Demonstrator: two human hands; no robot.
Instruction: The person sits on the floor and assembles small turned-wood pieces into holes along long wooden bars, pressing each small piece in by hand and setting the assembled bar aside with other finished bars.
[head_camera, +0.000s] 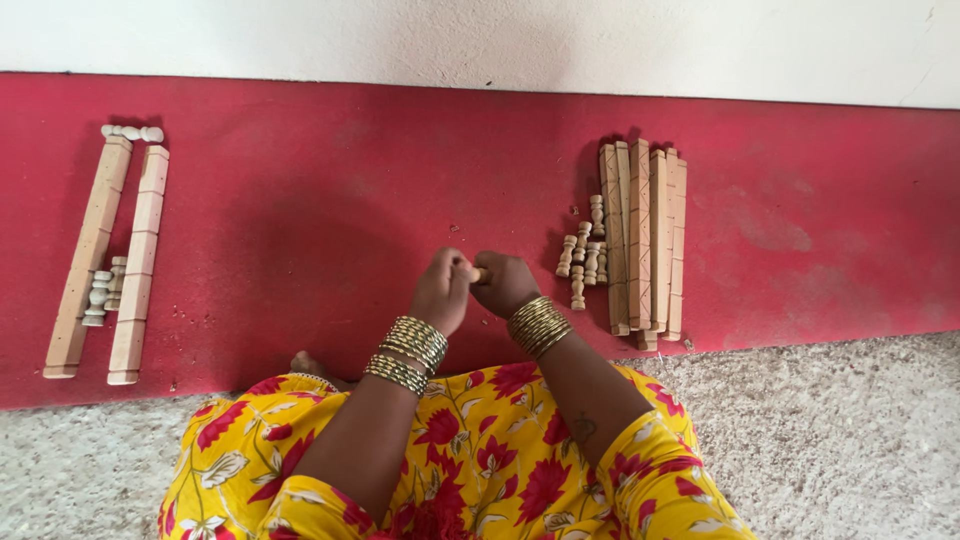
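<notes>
A red mat (300, 220) runs across the middle of the frame, against a white wall (500, 40) along the top; speckled grey floor (830, 440) fills the bottom. At centre, the left hand (443, 290) and right hand (503, 283) meet, both clenched around a small wooden peg (482, 273) that barely shows between them. Gold bangles (410, 352) ring both wrists above a yellow flowered dress (480, 470). Right of the hands lies a stack of wooden bars (645, 235) with loose pegs (582, 255) beside it. At the left, two more bars (115, 255) lie apart with pegs (105, 290) between them.
</notes>
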